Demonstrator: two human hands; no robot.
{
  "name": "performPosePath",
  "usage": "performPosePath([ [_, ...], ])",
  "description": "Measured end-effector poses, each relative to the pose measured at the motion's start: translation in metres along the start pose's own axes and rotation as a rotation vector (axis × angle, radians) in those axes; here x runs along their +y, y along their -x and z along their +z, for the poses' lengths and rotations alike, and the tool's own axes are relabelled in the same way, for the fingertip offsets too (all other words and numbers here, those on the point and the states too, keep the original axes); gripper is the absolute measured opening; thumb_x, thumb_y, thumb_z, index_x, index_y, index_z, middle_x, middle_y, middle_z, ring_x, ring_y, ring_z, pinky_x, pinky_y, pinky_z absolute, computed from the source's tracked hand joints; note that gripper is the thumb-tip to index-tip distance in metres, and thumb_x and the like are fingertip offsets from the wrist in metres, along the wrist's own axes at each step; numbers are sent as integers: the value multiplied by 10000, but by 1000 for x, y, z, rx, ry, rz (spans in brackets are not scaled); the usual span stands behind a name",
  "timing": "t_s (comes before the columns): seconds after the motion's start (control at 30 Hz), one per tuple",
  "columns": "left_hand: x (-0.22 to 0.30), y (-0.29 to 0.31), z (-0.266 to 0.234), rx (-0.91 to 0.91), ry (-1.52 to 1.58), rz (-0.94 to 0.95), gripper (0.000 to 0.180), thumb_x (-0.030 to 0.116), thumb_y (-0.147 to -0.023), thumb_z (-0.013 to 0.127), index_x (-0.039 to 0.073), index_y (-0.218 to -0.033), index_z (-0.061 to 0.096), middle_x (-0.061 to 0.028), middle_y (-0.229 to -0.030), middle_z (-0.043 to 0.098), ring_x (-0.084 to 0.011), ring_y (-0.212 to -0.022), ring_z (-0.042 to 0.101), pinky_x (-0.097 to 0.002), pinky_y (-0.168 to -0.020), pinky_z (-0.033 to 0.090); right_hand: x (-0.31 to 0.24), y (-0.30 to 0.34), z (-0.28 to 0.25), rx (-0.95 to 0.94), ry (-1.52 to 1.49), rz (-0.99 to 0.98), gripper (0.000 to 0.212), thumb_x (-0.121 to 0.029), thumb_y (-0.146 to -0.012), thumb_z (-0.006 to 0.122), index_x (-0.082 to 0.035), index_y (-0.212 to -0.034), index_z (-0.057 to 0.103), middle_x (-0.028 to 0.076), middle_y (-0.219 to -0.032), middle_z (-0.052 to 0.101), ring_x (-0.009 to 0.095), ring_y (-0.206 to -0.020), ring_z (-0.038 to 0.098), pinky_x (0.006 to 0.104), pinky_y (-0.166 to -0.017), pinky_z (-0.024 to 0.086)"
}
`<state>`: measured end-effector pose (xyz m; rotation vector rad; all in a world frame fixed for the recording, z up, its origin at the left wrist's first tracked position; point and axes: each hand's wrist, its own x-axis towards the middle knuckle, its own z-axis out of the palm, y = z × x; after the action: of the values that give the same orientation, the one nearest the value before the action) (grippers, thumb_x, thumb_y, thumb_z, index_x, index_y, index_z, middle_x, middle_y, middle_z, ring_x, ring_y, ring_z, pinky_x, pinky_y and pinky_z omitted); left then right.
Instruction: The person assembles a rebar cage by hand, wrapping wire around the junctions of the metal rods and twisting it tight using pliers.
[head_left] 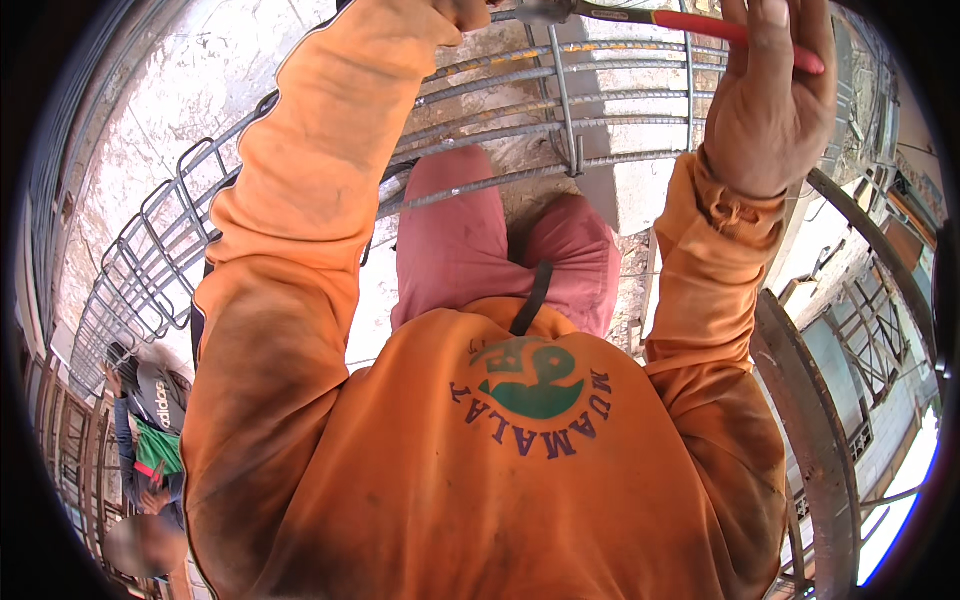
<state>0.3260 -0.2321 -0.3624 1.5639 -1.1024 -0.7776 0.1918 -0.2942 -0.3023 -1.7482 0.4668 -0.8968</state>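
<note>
My right hand [772,115] is closed around the red handle [700,24] of a pair of pincers, with the thumb lying across it. The grey metal head of the pincers [545,10] reaches left, over the bars of a steel rebar cage [570,110]. Close to that head, at the top edge, is my left hand [462,14]; its fingers are curled and partly cut off, so what they hold is hidden. Long ribbed bars and thin square stirrups make up the cage, which passes just in front of my knees.
The cage curves away to the far left, where another person [155,440] is beside it. Pale, stained concrete [180,100] lies beneath. Brown metal beams [805,430] stand close to my right arm. More long bars [60,150] run along the left edge.
</note>
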Motion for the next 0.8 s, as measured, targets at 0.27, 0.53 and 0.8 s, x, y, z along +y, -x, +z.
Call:
performPosePath([
  [0.27, -3, -9, -6, -99, 18, 15, 103, 83, -865, 604, 5, -833, 544, -89, -664, 562, -199, -646, 546, -346, -627, 457, 32, -46, -2, -325, -738, 274, 580, -386, -1002, 432, 100, -1320, 420, 209, -1222, 547, 286, -1134, 545, 378, -980, 430],
  [0.53, -58, 21, -14, -52, 49, -26, 508, 111, -779, 633, -24, -1254, 513, -205, -1082, 612, -260, -1073, 566, -320, -947, 438, 30, -54, 21, -222, -550, 233, 386, -383, -968, 510, -3, -998, 572, 68, -791, 565, 183, -740, 565, 351, -721, 495],
  [0.8, -83, 50, 12, -191, -150, -222, 737, 138, -726, 634, -57, -1381, 360, -322, -1191, 551, -380, -1150, 540, -378, -981, 431, 52, -55, 16, -153, -522, 141, 284, -295, -970, 499, -19, -962, 566, 49, -773, 527, 167, -682, 495, 318, -614, 430],
])
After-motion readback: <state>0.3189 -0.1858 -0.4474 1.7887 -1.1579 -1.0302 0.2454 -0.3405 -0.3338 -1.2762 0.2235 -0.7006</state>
